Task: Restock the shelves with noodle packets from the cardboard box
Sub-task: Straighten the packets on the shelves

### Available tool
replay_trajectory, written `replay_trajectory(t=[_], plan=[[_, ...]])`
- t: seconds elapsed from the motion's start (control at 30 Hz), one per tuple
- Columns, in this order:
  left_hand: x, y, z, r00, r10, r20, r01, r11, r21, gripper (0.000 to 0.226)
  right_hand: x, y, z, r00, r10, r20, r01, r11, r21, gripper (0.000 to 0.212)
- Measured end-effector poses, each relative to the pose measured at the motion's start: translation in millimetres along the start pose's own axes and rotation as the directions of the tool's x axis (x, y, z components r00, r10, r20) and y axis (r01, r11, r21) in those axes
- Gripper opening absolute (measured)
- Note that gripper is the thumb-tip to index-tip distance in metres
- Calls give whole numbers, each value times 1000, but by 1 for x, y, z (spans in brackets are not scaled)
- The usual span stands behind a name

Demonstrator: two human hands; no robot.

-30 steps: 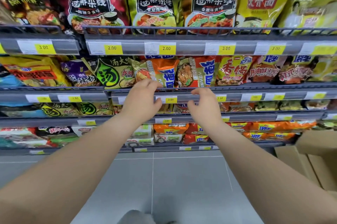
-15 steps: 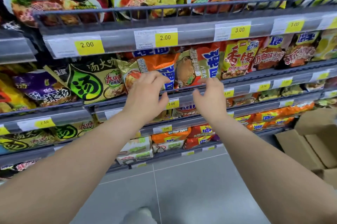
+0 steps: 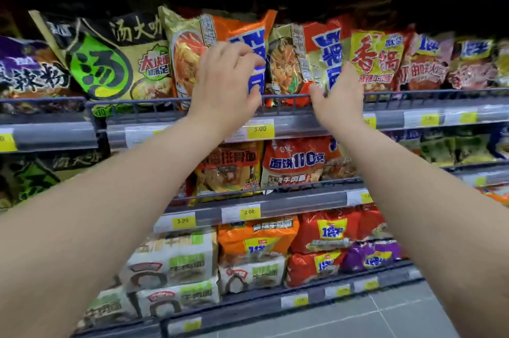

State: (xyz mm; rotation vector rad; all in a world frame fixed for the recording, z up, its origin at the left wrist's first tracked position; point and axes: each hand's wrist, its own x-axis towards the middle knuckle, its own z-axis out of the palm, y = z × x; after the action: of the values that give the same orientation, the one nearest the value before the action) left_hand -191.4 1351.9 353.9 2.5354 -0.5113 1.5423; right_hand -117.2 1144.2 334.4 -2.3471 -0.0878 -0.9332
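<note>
An orange noodle packet (image 3: 237, 26) and a red-and-gold noodle packet (image 3: 292, 62) stand side by side behind the wire rail (image 3: 137, 102) of the middle shelf. My left hand (image 3: 224, 84) lies over the orange packet's front, its fingers loosely bent toward the packet's right edge, with no clear grip. My right hand (image 3: 340, 100) is spread, fingers up, against the right side of the red-and-gold packet. The cardboard box is out of view.
A green-and-yellow packet (image 3: 110, 62) leans to the left of the orange one, and a yellow packet with red letters (image 3: 377, 62) stands to the right. Lower shelves hold several more packets (image 3: 256, 244). Grey floor tiles (image 3: 385, 315) show at the bottom right.
Both hands rose from the shelf's front rail onto the two packets. The view moved closer and tilted up, so the cardboard box at the right dropped out of sight.
</note>
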Motion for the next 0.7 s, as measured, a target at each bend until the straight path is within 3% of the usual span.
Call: replay_trajectory(t=[0.1,0.23,0.47,0.53,0.6,0.7], plan=[[13,-2,-6,998,-13,54,4,987,160,55,2,-2,-5,998,67,15,-68,998,3,79],[37,-6,-14,953,-186,240,106,945,308,84,9,-16,-18,978,183,96,-187,982,34,85],[46,-8,-22,961,-174,214,34,846,533,102,20,-26,-24,941,298,158,-306,951,33,78],[45,-3,-28,966,-182,181,42,808,587,100,18,-28,-23,945,284,163,-289,957,12,74],[42,0,-30,974,-175,146,57,808,587,80,15,-28,-23,960,257,112,-266,961,79,75],[31,-2,-30,983,-175,52,117,823,556,59,8,-32,-23,972,225,72,-236,896,377,64]])
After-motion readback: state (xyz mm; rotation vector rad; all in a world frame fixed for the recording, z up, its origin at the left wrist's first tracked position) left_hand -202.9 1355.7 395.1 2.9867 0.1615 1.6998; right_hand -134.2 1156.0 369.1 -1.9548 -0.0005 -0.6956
